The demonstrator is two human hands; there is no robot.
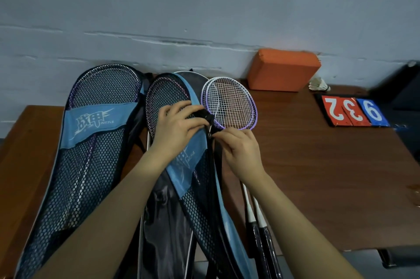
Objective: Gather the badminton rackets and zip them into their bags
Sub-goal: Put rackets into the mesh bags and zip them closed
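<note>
Two blue mesh racket bags lie on the brown table. The left bag (91, 142) holds a purple racket and lies flat. The middle bag (195, 187) also shows a racket head through its mesh. My left hand (179, 124) grips this bag's black edge near the top. My right hand (238, 149) pinches the zipper pull on the bag's right edge. Two purple-and-white rackets (229, 103) lie stacked just right of the bag, with their handles (261, 233) toward me.
An orange foam block (281, 69) stands against the wall at the back. A white shuttlecock (318, 85) lies beside it. A flip scoreboard (354, 111) with red and blue digits sits at the right. The table's right front edge (363, 249) is near.
</note>
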